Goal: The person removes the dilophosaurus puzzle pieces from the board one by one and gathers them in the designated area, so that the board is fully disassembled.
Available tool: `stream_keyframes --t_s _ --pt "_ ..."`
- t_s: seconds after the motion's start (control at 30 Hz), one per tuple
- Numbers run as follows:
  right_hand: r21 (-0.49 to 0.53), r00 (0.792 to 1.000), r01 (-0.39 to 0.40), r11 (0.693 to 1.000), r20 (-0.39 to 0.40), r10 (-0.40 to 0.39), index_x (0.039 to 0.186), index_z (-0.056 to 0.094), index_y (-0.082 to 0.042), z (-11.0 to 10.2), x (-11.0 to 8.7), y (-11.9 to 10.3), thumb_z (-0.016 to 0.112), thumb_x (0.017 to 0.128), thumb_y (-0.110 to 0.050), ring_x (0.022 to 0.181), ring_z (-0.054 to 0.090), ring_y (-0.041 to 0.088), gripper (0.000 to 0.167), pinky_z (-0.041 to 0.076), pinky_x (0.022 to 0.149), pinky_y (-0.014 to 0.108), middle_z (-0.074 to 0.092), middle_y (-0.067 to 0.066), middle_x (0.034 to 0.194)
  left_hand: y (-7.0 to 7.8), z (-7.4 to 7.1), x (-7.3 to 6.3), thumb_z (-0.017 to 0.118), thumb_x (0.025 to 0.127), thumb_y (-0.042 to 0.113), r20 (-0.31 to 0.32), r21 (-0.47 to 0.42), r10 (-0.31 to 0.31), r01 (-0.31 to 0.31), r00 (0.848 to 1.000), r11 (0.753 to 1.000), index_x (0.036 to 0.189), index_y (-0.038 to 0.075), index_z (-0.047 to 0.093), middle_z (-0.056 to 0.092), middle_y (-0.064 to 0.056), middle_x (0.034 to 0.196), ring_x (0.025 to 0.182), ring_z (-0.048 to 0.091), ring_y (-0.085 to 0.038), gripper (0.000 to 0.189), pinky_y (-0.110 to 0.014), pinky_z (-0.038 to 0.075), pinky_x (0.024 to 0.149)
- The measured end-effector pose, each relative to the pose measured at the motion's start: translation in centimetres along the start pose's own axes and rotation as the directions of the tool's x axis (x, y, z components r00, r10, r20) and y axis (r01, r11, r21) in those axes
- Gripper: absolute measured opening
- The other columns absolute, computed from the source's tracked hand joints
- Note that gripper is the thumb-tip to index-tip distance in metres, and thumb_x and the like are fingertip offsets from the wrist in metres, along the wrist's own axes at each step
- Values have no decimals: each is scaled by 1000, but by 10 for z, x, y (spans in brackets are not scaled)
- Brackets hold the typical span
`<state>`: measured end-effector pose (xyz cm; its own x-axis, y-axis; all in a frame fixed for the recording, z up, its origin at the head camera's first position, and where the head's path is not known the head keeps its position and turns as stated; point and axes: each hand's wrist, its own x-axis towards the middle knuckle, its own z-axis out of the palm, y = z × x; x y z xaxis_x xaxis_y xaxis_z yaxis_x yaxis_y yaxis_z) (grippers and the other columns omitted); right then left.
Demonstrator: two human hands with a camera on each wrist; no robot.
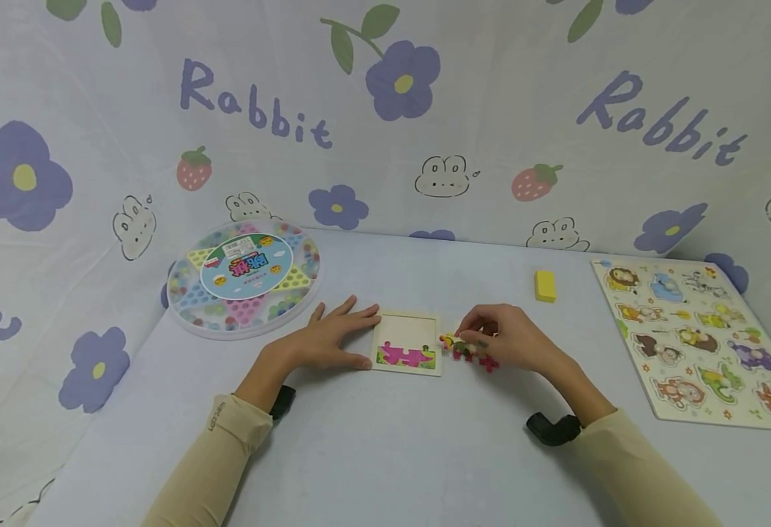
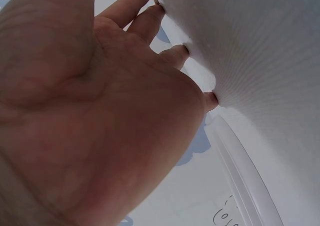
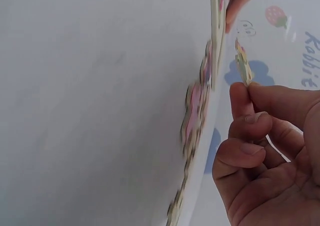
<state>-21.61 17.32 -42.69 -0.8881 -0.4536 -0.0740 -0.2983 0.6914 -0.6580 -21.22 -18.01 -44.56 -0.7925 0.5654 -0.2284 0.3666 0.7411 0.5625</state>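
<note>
A small square wooden jigsaw tray [image 1: 408, 328] lies on the table with joined pink and green pieces [image 1: 407, 356] along its near side; the rest of its bed is bare. My left hand [image 1: 326, 338] lies at the tray's left side, fingers spread, with thumb and fingertips touching its edge. Right of the tray, my right hand [image 1: 512, 338] pinches a jigsaw piece [image 3: 243, 63] between thumb and index finger, raised above the table in the right wrist view. Loose jigsaw pieces [image 1: 489, 363] lie beneath and beside that hand, partly hidden by it in the head view.
A round Chinese checkers set [image 1: 247, 318] lies at the back left, near my left hand. Behind my right hand sits a yellow block [image 1: 545, 286]. An animal puzzle board [image 1: 678, 351] covers the right side. A printed cloth [image 1: 385, 161] hangs behind the table.
</note>
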Motion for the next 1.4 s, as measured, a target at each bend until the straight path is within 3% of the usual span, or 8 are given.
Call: stream_keyframes --t_s 0.4,0.7,1.4 --pt "-5 997 -73 997 -14 73 107 76 -14 -24 -35 27 74 100 -21 91 62 18 9 53 76 21 74 2 102 0 -1 0 77 95 48 2 2 -2 2 1000 1000 167 27 36 18 10 179 170 -6 -29 86 -69 -13 131" --pt "-34 997 -73 997 -23 72 104 76 -14 -35 -50 46 74 100 -18 90 62 15 6 54 77 20 74 1 101 -1 1 0 77 95 48 3 7 2 -2 1000 1000 167 26 36 18 10 179 170 -6 -29 86 -69 -13 131" --pt "-61 999 -46 997 9 47 105 75 -14 -34 -52 57 75 99 -16 85 57 12 6 49 71 21 72 -1 97 -2 1 0 77 95 48 -7 27 18 -18 1000 999 167 25 36 19 9 179 170 -4 -29 86 -70 -10 131"
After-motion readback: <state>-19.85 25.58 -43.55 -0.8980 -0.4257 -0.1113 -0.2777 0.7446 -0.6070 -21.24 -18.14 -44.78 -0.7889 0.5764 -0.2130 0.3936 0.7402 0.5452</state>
